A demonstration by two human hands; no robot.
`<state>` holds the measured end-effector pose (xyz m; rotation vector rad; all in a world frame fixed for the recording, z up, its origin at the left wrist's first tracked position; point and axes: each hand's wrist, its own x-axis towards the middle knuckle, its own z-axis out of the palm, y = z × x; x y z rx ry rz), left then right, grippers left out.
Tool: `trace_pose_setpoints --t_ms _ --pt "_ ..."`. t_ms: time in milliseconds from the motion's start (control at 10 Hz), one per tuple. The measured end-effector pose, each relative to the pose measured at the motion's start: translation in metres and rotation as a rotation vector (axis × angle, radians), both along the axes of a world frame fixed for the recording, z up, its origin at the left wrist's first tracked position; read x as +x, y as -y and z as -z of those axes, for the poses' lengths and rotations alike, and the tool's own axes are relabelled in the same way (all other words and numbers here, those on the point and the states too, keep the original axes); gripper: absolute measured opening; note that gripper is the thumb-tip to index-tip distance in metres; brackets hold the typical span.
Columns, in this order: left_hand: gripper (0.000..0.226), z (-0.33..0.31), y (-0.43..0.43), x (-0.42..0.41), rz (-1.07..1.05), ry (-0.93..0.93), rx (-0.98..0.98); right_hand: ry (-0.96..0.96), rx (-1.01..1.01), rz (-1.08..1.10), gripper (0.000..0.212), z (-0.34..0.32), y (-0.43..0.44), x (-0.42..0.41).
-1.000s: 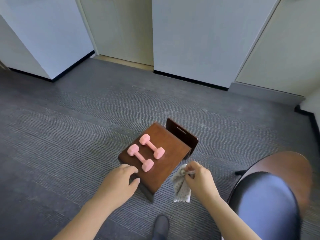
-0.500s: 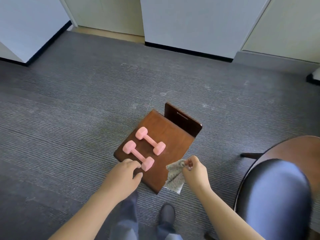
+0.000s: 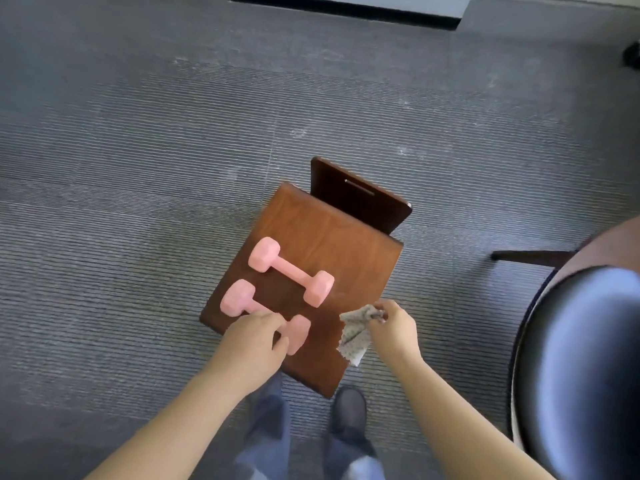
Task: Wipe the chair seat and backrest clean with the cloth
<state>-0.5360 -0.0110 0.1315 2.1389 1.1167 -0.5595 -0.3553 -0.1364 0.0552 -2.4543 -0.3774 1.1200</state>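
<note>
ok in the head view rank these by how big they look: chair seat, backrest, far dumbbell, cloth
1. chair seat
2. backrest, seen at a steep angle, so foreshortened
3. far dumbbell
4. cloth, bunched in the right hand, so its spread-out size is unsure

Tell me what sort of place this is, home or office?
Probably an office or a similar commercial room, though I can't be sure. The floor is grey ribbed carpet tiles, black skirting runs along the far edge, and a black padded chair stands on the right.
</note>
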Motion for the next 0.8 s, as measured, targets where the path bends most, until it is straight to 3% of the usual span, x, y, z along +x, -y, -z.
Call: trace_pose_setpoints --t_ms 400,600,800 --pt "0.034 0.084 -0.052 0.016 -0.047 0.025 0.027 0.074 -0.023 0.044 0.025 0.091 -0.068 0.026" --pt "0.036 0.089 -0.056 0.019 -0.031 0.027 0.034 0.031 -0.042 -0.062 0.061 0.109 -0.066 0.020" --pt "0.035 0.071 -0.057 0.024 0.073 0.013 0.054 0.217 -0.001 -0.133 0.048 0.076 -0.044 0.012"
